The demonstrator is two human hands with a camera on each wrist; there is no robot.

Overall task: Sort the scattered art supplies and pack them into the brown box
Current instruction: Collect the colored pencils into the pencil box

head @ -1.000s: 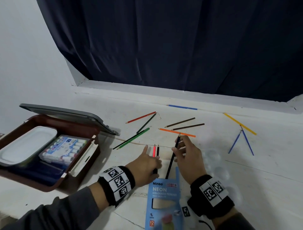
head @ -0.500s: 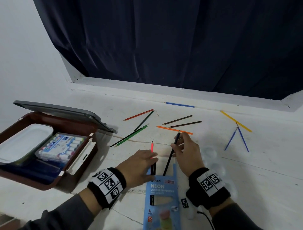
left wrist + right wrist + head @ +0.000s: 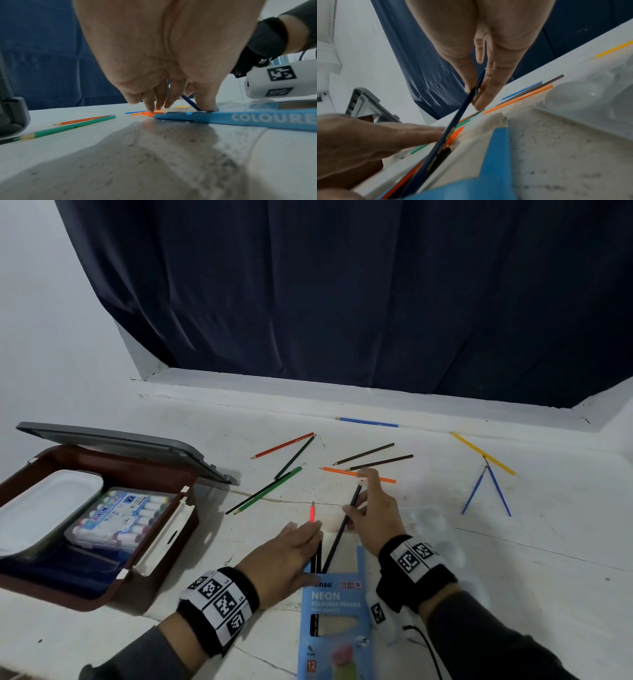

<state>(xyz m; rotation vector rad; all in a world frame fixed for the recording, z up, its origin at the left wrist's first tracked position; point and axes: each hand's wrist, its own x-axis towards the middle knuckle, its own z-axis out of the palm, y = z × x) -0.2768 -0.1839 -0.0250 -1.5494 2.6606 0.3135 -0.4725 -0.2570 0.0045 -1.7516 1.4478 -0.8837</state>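
The brown box [image 3: 147, 587] stands open at the left, holding a white tray [image 3: 44, 508] and a marker pack [image 3: 120, 518]. A blue pencil carton [image 3: 334, 611] lies near me. My left hand [image 3: 308, 534] lies flat, with straight fingers pressing a neon red pencil [image 3: 312, 512] and a black one that poke out of the carton's mouth. My right hand [image 3: 359, 501] pinches a dark blue pencil [image 3: 342, 529] whose lower end sits in the carton [image 3: 496, 155]. In the left wrist view, the fingertips [image 3: 154, 106] touch the orange-red pencil beside the carton [image 3: 240, 117].
Loose pencils lie beyond my hands: green [image 3: 270, 494], red [image 3: 284, 445], orange [image 3: 339, 471], two brown [image 3: 383, 462], blue [image 3: 368, 422] and yellow [image 3: 479, 451]. Two blue brushes [image 3: 474, 493] lie far right. A clear palette [image 3: 428, 518] sits by my right hand. The grey lid [image 3: 120, 443] juts out.
My left hand has drawn back toward the carton, and the red and black pencils now sit deeper in it. My right hand still holds the dark blue pencil, now lower in the carton.
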